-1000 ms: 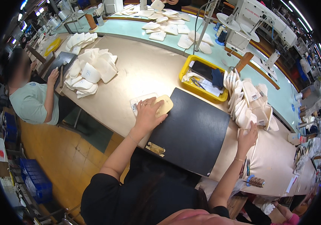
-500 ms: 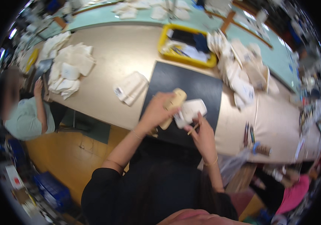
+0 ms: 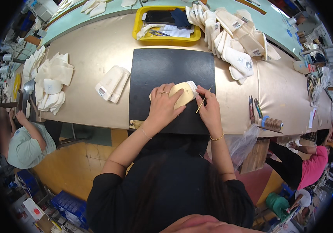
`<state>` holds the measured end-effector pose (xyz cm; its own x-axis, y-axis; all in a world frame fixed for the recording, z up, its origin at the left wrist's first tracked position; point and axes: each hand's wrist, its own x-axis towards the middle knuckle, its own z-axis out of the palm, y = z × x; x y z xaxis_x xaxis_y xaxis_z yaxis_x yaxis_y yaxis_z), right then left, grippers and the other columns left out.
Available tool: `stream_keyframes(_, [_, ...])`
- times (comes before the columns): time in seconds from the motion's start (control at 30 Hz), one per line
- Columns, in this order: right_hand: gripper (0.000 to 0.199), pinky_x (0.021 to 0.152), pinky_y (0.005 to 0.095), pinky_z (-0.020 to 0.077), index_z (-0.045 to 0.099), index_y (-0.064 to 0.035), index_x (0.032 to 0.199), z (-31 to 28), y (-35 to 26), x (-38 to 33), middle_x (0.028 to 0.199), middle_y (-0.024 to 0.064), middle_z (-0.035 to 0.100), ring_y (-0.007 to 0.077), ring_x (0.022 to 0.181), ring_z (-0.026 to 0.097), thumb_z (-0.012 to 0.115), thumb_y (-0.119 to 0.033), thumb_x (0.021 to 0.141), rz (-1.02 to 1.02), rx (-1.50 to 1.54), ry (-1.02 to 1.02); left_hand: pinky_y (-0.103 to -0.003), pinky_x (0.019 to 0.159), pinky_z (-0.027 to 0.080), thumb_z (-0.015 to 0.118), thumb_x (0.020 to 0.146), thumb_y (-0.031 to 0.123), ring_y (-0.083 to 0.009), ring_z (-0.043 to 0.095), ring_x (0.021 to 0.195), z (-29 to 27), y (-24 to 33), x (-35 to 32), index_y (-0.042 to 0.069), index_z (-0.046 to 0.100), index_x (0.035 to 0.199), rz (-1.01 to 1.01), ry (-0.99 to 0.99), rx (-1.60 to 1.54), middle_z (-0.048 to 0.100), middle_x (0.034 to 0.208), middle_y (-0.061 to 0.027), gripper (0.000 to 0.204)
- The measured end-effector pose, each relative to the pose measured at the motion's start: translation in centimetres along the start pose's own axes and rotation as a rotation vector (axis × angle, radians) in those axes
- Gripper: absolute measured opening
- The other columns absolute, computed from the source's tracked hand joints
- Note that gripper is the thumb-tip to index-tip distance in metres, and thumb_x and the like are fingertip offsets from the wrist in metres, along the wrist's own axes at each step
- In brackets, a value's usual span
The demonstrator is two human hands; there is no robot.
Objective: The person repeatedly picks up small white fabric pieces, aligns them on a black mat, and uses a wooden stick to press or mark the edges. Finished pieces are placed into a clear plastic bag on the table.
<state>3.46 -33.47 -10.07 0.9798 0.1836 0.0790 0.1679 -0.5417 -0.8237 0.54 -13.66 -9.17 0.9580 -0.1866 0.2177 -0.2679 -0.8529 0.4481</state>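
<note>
Both hands shifted onto black mat [image 3: 162,66], left hand [image 3: 162,106] pressing tan template [image 3: 182,95], right hand [image 3: 210,110] pinching stick [image 3: 202,101].

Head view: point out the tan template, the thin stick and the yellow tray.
tan template [image 3: 182,94], head view, bare face between the hands.
thin stick [image 3: 202,104], head view, mid-shaft, in right hand [image 3: 210,110].
yellow tray [image 3: 137,29], head view, left rim.
</note>
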Motion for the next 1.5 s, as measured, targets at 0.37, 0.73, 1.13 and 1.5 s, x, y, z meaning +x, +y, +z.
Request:
stream_keyframes(0.37, [0.023,0.095,0.0379,0.0515,0.064,-0.0013,0.121,-0.6,1.0,-0.1,0.119,0.0163,0.07,0.0305,0.111,0.066,0.058,-0.007,0.1,0.031,0.129,0.018,-0.048,0.105,0.037,0.083,0.076,0.035,-0.0333,0.052,0.124,1.1,0.1,1.8,0.015,0.071,0.123,0.068,-0.016,0.004,0.057,0.134,-0.0148,0.052])
stream_keyframes(0.73, [0.024,0.084,0.0345,0.0517,0.067,-0.0014,0.118,-0.8,0.6,0.7,0.106,0.0139,0.071,0.0217,0.094,0.067,0.056,-0.018,0.105,0.085,0.224,0.172,-0.047,0.102,0.039,0.084,0.073,0.032,-0.0318,0.053,0.118,1.2,0.5,2.3,0.015,0.072,0.122,0.072,-0.026,0.06,0.058,0.129,-0.014,0.053])
stream_keyframes(1.13, [0.018,0.065,0.0412,0.0514,0.065,-0.0021,0.087,-0.3,-1.2,4.1,0.079,0.0154,0.067,0.035,0.072,0.065,0.066,-0.017,0.096,-0.078,-0.095,-0.016,-0.047,0.1,0.04,0.084,0.07,0.027,-0.0324,0.053,0.116,1.4,0.8,1.9,0.017,0.068,0.123,0.046,-0.069,0.114,0.057,0.125,-0.0129,0.056])
stream_keyframes(1.5, [0.015,0.076,0.0413,0.0537,0.07,-0.0067,0.09,-1.2,-0.9,4.9,0.088,0.0079,0.068,0.03,0.084,0.065,0.069,-0.022,0.091,-0.271,-0.287,-0.189,-0.048,0.101,0.039,0.083,0.072,0.03,-0.034,0.052,0.12,0.7,1.2,2.9,0.016,0.072,0.116,0.044,-0.139,0.132,0.058,0.128,-0.0142,0.047])
